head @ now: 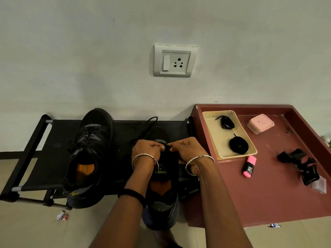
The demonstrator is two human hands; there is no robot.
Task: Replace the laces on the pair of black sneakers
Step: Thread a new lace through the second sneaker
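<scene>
Two black sneakers sit on a black fabric shoe rack [44, 140]. The left sneaker [89, 154] is laced and stands untouched. The right sneaker [162, 187] lies under both my hands, its toe pointing at the wall. My left hand [146, 149] and my right hand [188, 149] pinch a black lace over its tongue, fingertips close together. A loose end of black lace [150, 122] trails past the toe toward the wall. Two coiled black laces [238, 143] [226, 122] lie in a cream tray [213, 135] to the right.
The tray stands on a maroon ledge [268, 194] with a pink lidded box [260, 123], a pink highlighter [249, 166] and a black strap with buckles [300, 163]. A wall socket [174, 60] is above. Small wrappers [61, 216] lie on the floor.
</scene>
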